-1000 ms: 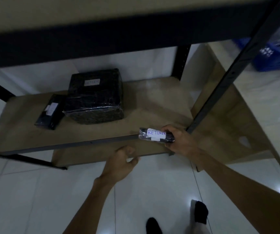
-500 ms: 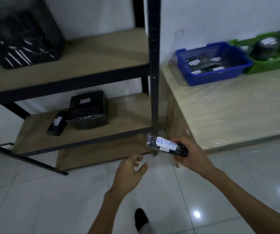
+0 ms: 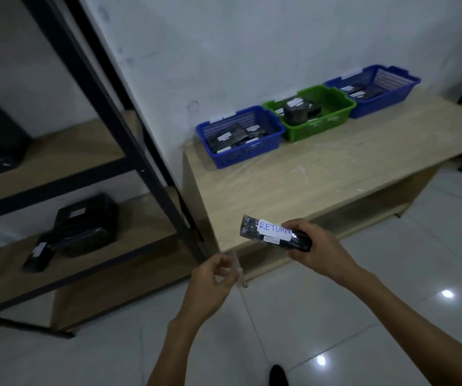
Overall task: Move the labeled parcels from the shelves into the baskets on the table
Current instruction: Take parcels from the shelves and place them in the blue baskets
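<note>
Hiding parcel [image 3: 269,232] end: right hand [image 3: 319,247].

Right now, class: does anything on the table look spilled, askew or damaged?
Nothing stands out on the table. The bulky parcel in the green basket pokes above its rim, but nothing is spilled.

The right hand [image 3: 317,247] grips a slim black plastic-wrapped parcel [image 3: 252,228] with a white "RETURN" label, over the front edge of the light wooden bench [image 3: 335,176]. The left hand [image 3: 210,284] is lower, loosely curled, holding nothing.
</note>
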